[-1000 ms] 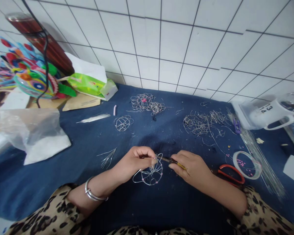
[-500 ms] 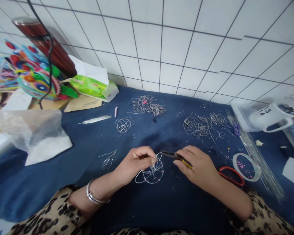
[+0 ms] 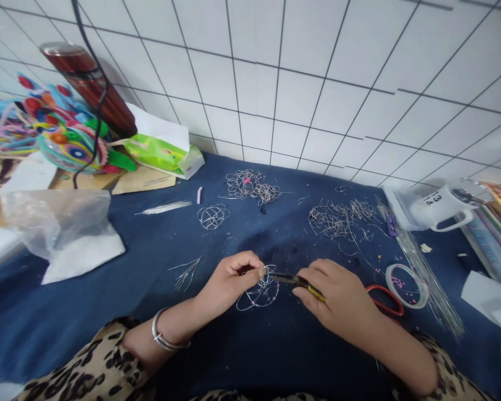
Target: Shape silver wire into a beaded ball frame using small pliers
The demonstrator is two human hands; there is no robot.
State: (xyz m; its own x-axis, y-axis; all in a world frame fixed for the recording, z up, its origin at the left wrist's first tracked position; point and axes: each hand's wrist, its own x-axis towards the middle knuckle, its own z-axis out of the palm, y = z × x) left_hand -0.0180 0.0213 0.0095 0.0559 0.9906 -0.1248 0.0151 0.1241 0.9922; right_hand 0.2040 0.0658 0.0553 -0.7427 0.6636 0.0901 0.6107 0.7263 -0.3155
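My left hand [image 3: 239, 278] pinches a round wire frame [image 3: 262, 299] between thumb and fingers. The frame is made of bent silver wire, with small pink beads along it, and hangs above the dark blue cloth. In my right hand [image 3: 332, 289] are pliers [image 3: 304, 282] with yellow and black handles. Their dark jaws point left and reach the upper edge of the wire frame, near my left fingertips. Whether the jaws grip the wire is too small to make out.
Ahead lie a finished-looking wire ring [image 3: 214, 216] and wire tangles [image 3: 253, 185], [image 3: 338, 218]. Loose wires [image 3: 186, 274] lie left. Rightward are a bead-filled tape ring [image 3: 407, 285], red-handled tool [image 3: 384, 299], long wires [image 3: 432, 284] and a white mug [image 3: 448, 206]. A plastic bag [image 3: 81, 234] sits left.
The pliers' jaws have shifted slightly down and left, now overlapping the top of the wire frame. The frame has tilted a little in my left hand. The whole view has shifted slightly.
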